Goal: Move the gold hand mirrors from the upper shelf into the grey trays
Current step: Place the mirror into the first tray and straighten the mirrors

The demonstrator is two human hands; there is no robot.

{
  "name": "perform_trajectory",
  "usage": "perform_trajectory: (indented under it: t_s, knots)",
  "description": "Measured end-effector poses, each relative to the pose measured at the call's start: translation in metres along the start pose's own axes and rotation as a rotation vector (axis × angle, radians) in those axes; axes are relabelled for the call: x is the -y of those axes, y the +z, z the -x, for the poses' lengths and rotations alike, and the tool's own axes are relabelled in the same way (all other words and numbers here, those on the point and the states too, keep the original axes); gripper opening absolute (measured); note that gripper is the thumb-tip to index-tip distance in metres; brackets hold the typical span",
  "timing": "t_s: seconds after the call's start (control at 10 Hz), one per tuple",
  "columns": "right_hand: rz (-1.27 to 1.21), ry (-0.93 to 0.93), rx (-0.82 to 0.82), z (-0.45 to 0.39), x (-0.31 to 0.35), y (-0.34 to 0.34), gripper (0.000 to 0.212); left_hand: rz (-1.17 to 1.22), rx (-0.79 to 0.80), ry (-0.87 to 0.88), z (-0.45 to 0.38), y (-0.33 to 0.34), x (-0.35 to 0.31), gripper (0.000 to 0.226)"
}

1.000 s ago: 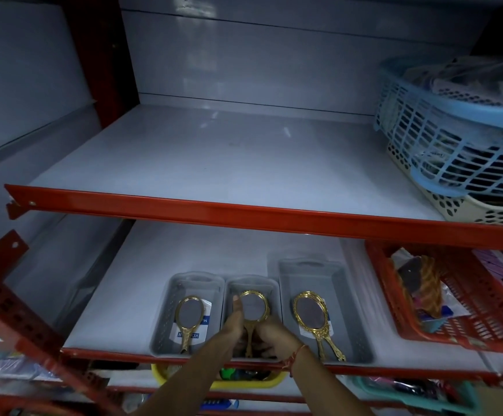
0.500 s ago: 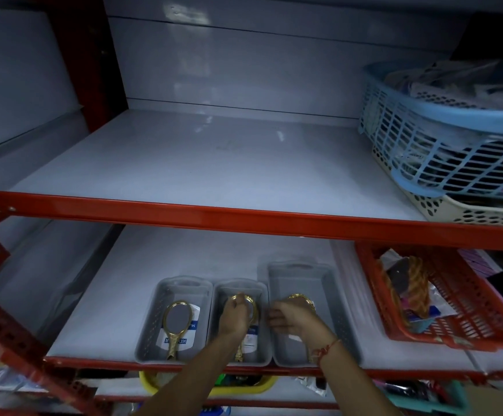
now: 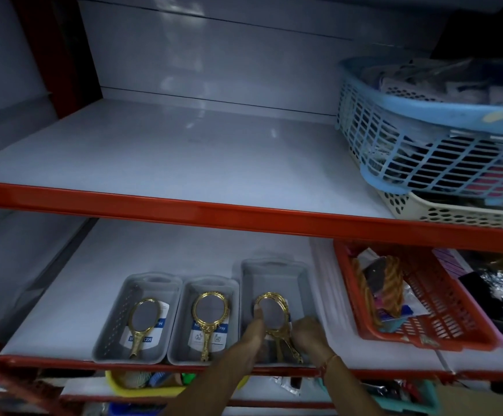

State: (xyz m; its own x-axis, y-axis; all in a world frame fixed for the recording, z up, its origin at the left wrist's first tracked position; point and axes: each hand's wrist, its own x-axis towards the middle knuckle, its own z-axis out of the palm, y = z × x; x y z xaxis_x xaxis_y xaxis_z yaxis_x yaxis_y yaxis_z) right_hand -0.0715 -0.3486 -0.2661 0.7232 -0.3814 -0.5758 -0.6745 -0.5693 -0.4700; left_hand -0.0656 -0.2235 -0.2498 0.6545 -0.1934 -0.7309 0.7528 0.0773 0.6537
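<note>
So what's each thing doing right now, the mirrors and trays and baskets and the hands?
Left tray: holds one gold mirror, lying flat.
Middle tray: holds one mirror, flat.
Right tray: holds stacked mirrors, both hands on them.
Left hand: touching the rim.
Right hand: at the handles.
Upper shelf: no mirrors left.
Blue basket: full, stacked on the cream basket.
Red basket: holds assorted items.

Two bare forearms rise from the bottom edge of the frame — no sleeves show on either. The right hand (image 3: 307, 333) has a thin red-orange thread (image 3: 327, 362) tied around its wrist; the left hand (image 3: 251, 334) wears nothing — no rings or watch visible.
</note>
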Motion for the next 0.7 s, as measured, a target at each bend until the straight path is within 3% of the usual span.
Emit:
perform_trajectory:
  t_s: [0.3, 0.4, 0.5, 0.7]
  knots:
    - [-0.315, 0.086, 0.133, -0.008, 0.006, 0.002, 0.014, -0.015, -0.036, 0.048, -0.011, 0.004, 0.01, 0.068]
    - [-0.344, 0.091, 0.169, -0.006, 0.005, 0.004, 0.019, -0.078, -0.025, 0.029, -0.017, 0.004, 0.013, 0.071]
    - [-0.366, 0.095, 0.163, -0.008, 0.002, 0.006, 0.027, -0.094, -0.024, 0.024, -0.014, 0.006, 0.012, 0.072]
    - [-0.389, 0.089, 0.112, -0.009, 0.003, 0.009, 0.021, -0.089, -0.07, 0.01, -0.014, 0.011, 0.011, 0.069]
